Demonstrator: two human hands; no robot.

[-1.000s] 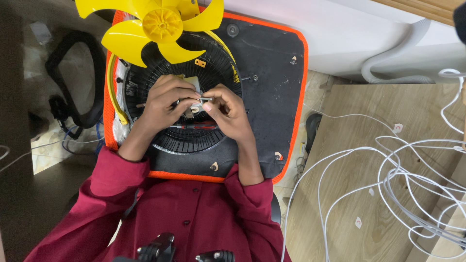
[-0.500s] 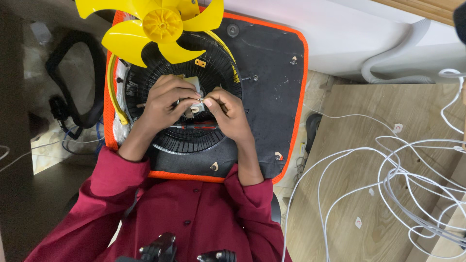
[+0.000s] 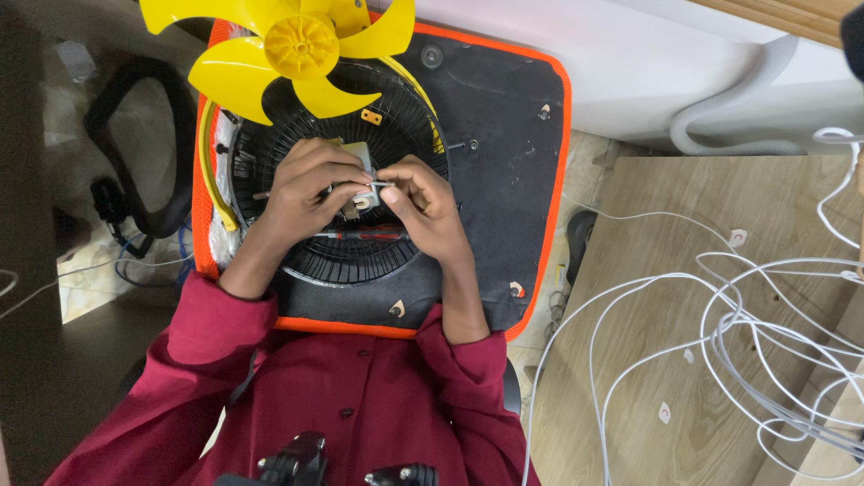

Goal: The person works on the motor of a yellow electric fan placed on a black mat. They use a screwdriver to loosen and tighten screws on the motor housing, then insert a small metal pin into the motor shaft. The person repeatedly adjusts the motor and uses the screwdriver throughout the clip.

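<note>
**Both hands pinched on the motor at the grille's centre**

Little differs from half a second ago: both hands stay on the same spot, the right fingers only slightly shifted along the thin metal pin.

The grille [image 3: 337, 180] is a round black cage of fine radial wires, lying flat on a black board [image 3: 504, 135] with an orange rim. At the grille's centre sits the motor [image 3: 360, 184], a small boxy grey-metal block.

The left hand [image 3: 306, 189] is curled, its fingers pressed together around the motor's left side. The right hand [image 3: 423, 202] pinches the pin [image 3: 382, 184] at the motor's right, thumb and forefinger closed.

Above the grille lies a glossy yellow plastic fan blade [image 3: 301, 45]. Right of the grille, thin white cables [image 3: 747, 333] loop over a wood-grain panel [image 3: 648, 270].
</note>
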